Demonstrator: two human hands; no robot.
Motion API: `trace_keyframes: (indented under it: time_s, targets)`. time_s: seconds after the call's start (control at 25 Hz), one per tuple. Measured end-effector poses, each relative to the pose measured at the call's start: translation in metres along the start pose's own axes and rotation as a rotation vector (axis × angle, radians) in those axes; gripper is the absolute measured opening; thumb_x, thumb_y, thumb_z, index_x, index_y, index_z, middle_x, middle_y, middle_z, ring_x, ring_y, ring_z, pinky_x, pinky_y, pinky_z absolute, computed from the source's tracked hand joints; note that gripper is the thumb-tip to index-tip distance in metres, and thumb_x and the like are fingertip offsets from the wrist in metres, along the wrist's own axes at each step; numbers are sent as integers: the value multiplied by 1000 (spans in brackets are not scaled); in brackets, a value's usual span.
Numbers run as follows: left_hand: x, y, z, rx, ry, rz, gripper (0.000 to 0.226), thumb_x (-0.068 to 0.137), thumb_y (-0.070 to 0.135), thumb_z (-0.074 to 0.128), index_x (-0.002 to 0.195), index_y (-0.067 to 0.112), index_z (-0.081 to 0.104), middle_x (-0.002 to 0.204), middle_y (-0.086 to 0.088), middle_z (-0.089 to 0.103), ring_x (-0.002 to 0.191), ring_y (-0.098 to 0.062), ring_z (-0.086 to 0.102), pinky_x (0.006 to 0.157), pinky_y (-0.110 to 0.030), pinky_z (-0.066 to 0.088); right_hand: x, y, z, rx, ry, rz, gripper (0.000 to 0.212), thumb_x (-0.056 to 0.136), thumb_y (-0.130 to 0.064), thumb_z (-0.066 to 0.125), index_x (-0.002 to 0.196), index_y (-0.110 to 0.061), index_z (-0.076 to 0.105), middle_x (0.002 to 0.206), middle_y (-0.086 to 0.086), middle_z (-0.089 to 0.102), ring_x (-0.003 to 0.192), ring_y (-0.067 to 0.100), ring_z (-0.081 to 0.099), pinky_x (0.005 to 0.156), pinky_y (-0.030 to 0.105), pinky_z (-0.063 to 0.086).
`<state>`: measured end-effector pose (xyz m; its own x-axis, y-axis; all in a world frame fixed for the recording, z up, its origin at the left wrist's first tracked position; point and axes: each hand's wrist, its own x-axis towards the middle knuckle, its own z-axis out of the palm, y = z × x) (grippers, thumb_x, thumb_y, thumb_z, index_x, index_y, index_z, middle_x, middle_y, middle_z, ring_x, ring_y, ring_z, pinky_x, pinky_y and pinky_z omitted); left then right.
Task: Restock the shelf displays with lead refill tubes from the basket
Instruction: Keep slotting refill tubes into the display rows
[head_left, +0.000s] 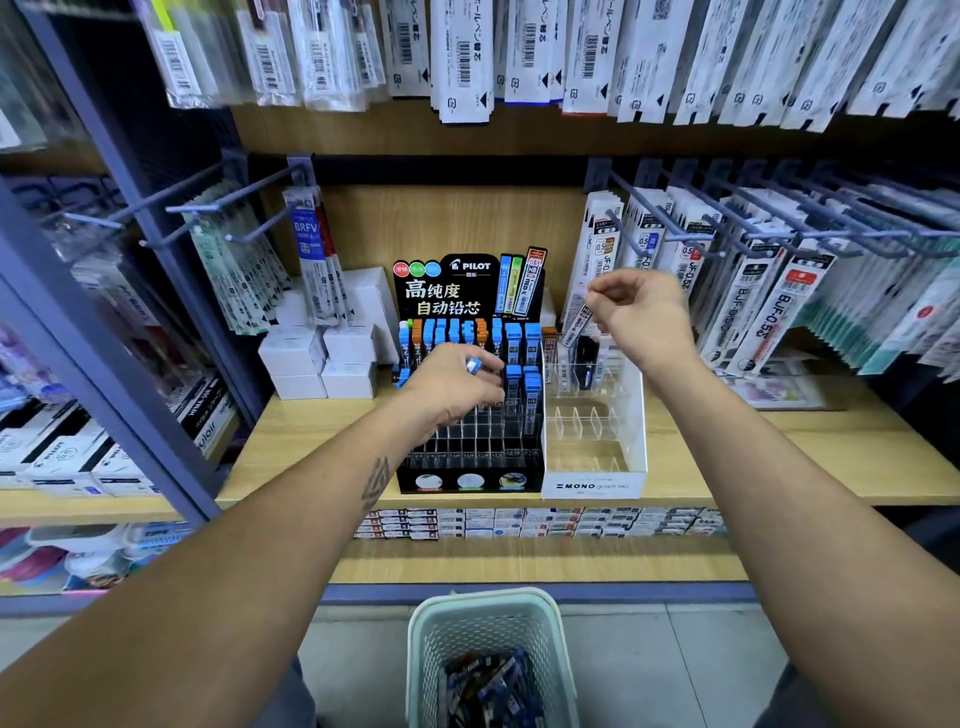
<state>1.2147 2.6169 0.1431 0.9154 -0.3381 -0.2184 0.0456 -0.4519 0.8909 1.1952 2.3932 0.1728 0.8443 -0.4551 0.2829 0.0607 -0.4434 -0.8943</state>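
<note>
At far left, small white cardboard boxes sit stacked on the wood-grain shelf. Your left hand curls its fingers round a blue-capped lead tube over the black Pilot display, whose clear slotted rows hold blue- and orange-capped tubes at the back, front rows bare. Just beside it stands the clear acrylic Mono display, a few tubes in its back slots. Your right hand pinches a slim transparent tube, tilted above that display. Hanging refill packs crowd close on the right. Below, on the floor, the pale green perforated basket holds a jumble of tubes.
</note>
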Motion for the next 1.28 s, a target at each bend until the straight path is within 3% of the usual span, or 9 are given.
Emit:
trace_keyframes:
  time_s: [0.24,0.32,0.44,0.6,0.68,0.84,0.96,1.08,1.28]
  targets:
    - [11,-1,2,-5,163,26,14,88,2,73,101,7,72,99,-11,70,32,-4,37,36,-17,33,-2,6,16,-131,-111,-81,16,89,-6,73,95,-20,75,88,-3,72,89,20,71,93,38,58]
    - [11,-2,0,-15,148,14,12,88,1,73,99,6,71,90,-17,70,31,-7,33,36,-19,30,-2,9,21,-224,-133,-115,14,90,-8,73,100,-18,76,86,-5,70,88,18,70,93,37,57]
    - [10,-4,-3,-17,129,-12,13,87,-2,71,98,5,71,97,-29,71,34,-11,31,36,-19,27,-3,12,28,-317,-173,-123,17,90,-7,72,104,-17,74,88,-3,69,89,18,69,93,37,57]
    - [8,-4,-6,-40,106,-44,15,86,-5,70,97,4,70,92,-32,69,36,-11,30,37,-20,26,-4,11,30,-412,-153,-131,18,92,-11,71,110,-15,75,99,1,70,92,14,64,90,24,51]
    - [7,-3,-8,-46,99,-57,15,86,-7,68,98,3,70,94,-30,72,36,-11,31,36,-21,27,-5,10,31,-444,-162,-144,18,92,-13,71,110,-15,75,102,2,71,93,15,65,92,28,53]
    - [5,-1,-9,-134,62,-117,19,90,-6,57,107,-10,63,71,-17,70,36,-10,32,36,-21,26,-8,11,32,-508,-193,-155,14,94,-14,69,106,-15,76,96,0,69,91,17,65,92,32,54]
    - [1,1,-13,-304,-17,-179,18,89,-6,53,106,-10,57,68,-16,63,42,-11,38,40,-23,31,-11,7,30,-494,-150,-198,14,95,-12,66,105,-15,76,103,3,70,93,19,65,91,32,55]
    - [-10,5,-18,-483,-178,-201,22,89,-11,43,106,-5,55,79,-15,59,54,-13,46,49,-23,39,-20,-4,30,-401,-126,-255,16,94,-10,63,102,-17,75,107,-2,70,92,14,64,88,30,53]
    - [-30,10,-17,-582,-400,-188,24,98,-14,40,118,-10,52,93,-29,68,80,-32,71,77,-39,61,-37,-15,30,-220,-315,-196,8,91,-12,70,94,-16,77,78,-10,70,71,3,62,72,22,50]
